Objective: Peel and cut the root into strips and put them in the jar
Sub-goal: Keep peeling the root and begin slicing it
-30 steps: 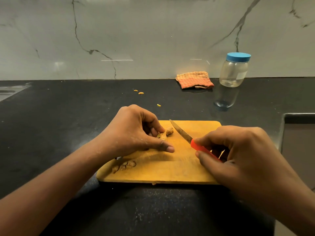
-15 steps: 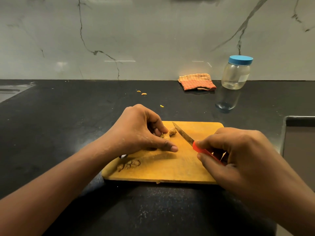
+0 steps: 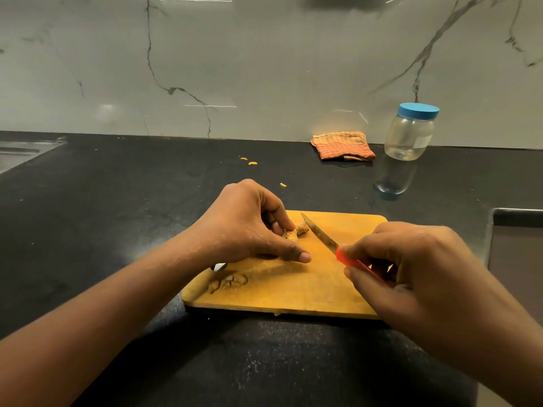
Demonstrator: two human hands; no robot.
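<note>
Root: on cutting board, far edge, pinched by left hand. Knife, red handle: gripped in right hand, blade beside root. Jar, blue lid, label unreadable: desk rear edge, right.

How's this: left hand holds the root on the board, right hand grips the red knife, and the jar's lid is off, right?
Wrong about the jar: the head view shows its blue lid on. The rest stands.

board: wood, matt | knife: metal blade (red plastic handle) | counter: dark, glossy stone | jar: clear plastic | cloth: woven
</note>
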